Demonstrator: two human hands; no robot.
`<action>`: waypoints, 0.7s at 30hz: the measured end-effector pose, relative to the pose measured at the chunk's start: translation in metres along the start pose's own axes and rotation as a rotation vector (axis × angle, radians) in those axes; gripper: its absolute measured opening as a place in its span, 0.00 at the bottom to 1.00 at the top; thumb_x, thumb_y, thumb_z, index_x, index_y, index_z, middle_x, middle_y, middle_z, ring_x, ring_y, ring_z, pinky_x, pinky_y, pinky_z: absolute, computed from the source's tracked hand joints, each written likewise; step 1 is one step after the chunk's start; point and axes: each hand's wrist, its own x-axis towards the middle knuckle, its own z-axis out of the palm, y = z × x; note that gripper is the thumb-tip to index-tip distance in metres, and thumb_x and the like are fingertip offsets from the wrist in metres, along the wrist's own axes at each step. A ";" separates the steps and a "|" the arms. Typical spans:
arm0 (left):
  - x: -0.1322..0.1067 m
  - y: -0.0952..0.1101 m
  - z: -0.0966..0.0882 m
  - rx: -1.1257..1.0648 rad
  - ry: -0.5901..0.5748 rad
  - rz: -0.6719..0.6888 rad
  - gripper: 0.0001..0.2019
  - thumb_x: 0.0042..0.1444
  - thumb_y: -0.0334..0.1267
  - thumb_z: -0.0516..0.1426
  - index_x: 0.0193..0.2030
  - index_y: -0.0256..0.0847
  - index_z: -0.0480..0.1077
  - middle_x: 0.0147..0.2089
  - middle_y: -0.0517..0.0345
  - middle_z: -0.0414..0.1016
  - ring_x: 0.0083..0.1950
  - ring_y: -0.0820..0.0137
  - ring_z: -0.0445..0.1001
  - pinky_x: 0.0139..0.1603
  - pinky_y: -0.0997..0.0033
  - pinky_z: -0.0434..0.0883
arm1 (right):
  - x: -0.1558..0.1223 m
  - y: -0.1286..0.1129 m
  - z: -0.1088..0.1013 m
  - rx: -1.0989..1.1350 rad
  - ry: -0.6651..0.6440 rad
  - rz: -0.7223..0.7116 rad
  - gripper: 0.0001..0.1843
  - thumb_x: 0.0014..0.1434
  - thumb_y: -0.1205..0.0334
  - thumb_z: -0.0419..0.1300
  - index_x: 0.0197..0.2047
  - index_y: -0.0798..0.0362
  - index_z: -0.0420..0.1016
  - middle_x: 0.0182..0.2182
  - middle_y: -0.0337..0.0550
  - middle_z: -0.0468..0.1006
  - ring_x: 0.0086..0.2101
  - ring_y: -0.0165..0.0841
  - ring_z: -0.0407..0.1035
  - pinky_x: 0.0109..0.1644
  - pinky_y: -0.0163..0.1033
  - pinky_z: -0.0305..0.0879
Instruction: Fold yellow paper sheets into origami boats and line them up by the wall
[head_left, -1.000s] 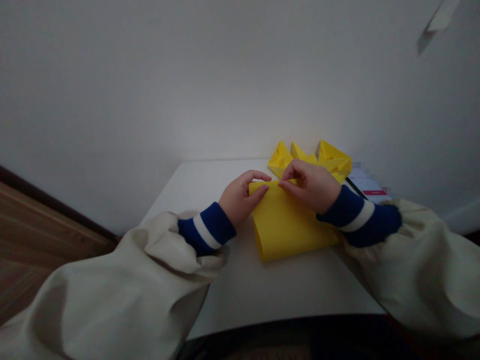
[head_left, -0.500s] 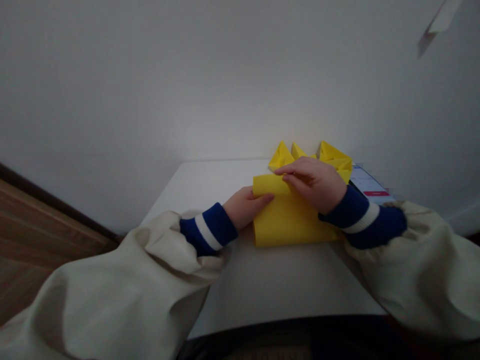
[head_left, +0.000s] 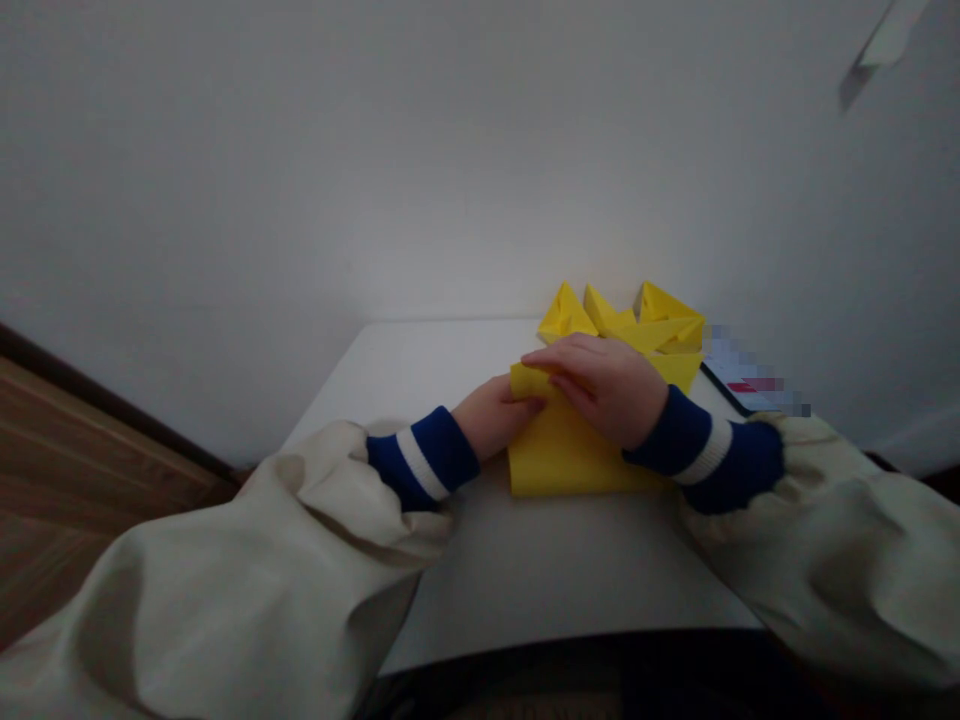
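A sheet of yellow paper (head_left: 570,455), folded over with a rounded front edge, lies on the white table. My left hand (head_left: 499,412) grips its left side, thumb on top and the other fingers hidden beneath or inside the fold. Over the far edge of the sheet, my right hand (head_left: 600,385) has its fingers and thumb closed on the folded strip near the left corner. Just beyond the hands stand several folded yellow paper shapes (head_left: 622,325) with pointed tips.
The white table (head_left: 435,350) meets a pale wall at its far edge. A phone or tablet with a lit screen (head_left: 739,375) lies at the right, by my right sleeve. Wooden panelling (head_left: 75,480) is at the left. Something white (head_left: 892,35) sticks out from the wall, upper right.
My right hand has slid left and slightly nearer along the sheet's far edge, closer to my left hand. More of the folded shapes and the screen show now. The left hand stays nearly in place.
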 end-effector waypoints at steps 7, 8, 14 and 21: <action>0.003 -0.001 -0.005 0.115 0.207 0.063 0.10 0.57 0.41 0.50 0.33 0.38 0.67 0.31 0.58 0.71 0.34 0.70 0.70 0.33 0.71 0.69 | -0.001 0.006 0.004 0.016 0.004 0.030 0.18 0.57 0.72 0.50 0.49 0.53 0.71 0.43 0.45 0.76 0.44 0.33 0.68 0.50 0.40 0.64; 0.003 -0.001 -0.006 0.096 0.241 0.067 0.08 0.55 0.40 0.51 0.35 0.38 0.67 0.31 0.59 0.71 0.32 0.70 0.70 0.31 0.72 0.69 | -0.002 0.007 0.004 0.013 0.003 0.044 0.19 0.56 0.72 0.50 0.50 0.54 0.70 0.44 0.46 0.76 0.45 0.33 0.68 0.51 0.41 0.63; -0.003 0.000 -0.008 -0.167 0.329 0.010 0.11 0.55 0.34 0.52 0.45 0.43 0.63 0.23 0.66 0.66 0.20 0.75 0.66 0.21 0.77 0.63 | -0.006 0.013 0.003 -0.053 -0.026 0.141 0.20 0.55 0.68 0.53 0.51 0.52 0.71 0.45 0.44 0.76 0.45 0.36 0.69 0.51 0.43 0.64; -0.006 0.003 -0.016 -0.312 0.378 -0.073 0.08 0.54 0.31 0.51 0.41 0.39 0.64 0.28 0.61 0.72 0.25 0.74 0.71 0.28 0.72 0.70 | -0.015 0.024 -0.002 -0.132 -0.072 0.195 0.20 0.55 0.63 0.56 0.51 0.50 0.72 0.44 0.45 0.77 0.43 0.37 0.71 0.48 0.44 0.66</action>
